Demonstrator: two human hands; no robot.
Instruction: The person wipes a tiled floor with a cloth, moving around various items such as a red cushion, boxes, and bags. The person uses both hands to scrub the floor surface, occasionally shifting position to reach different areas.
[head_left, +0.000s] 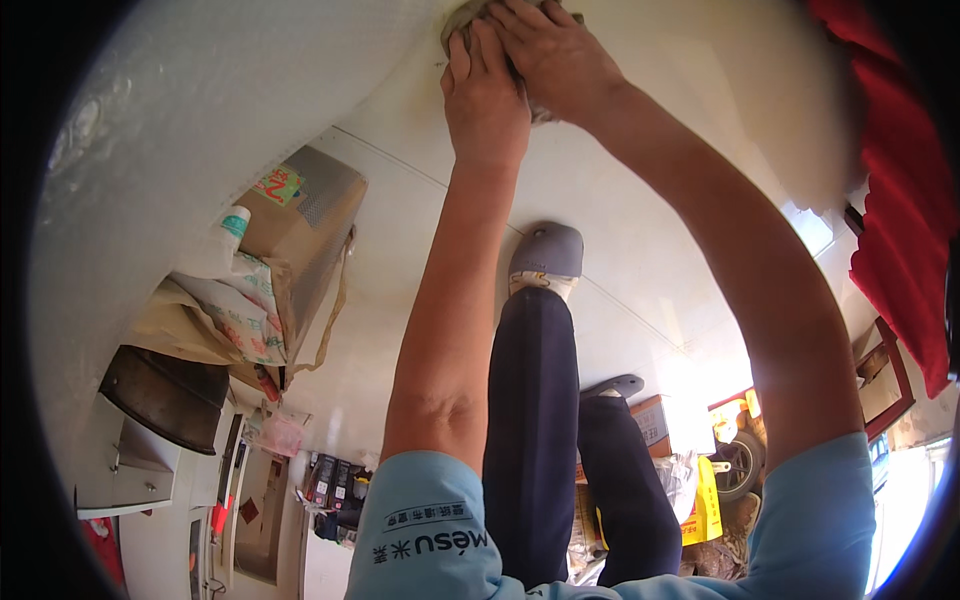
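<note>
A crumpled grey cloth (469, 19) lies pressed against the pale tiled floor (420, 105) at the top of the view. My left hand (487, 94) is on it, fingers bent over the near part. Just to the right, my right hand (559, 60) bears down on the same cloth, its fingers overlapping the cloth's upper edge. The two hands are side by side and touching or nearly so. Most of the cloth is hidden under them. Behind the hands, a grey shoe (547, 247) stands on the floor between my forearms, below a dark trouser leg (532, 427).
A cardboard box (330, 187) and printed plastic bags (225, 300) sit at the left, beside a whitish, blurred surface (150, 150). Red fabric (900, 225) hangs at the right. Farther back are a wheel (739, 465), a yellow bag (703, 502) and a carton (652, 427).
</note>
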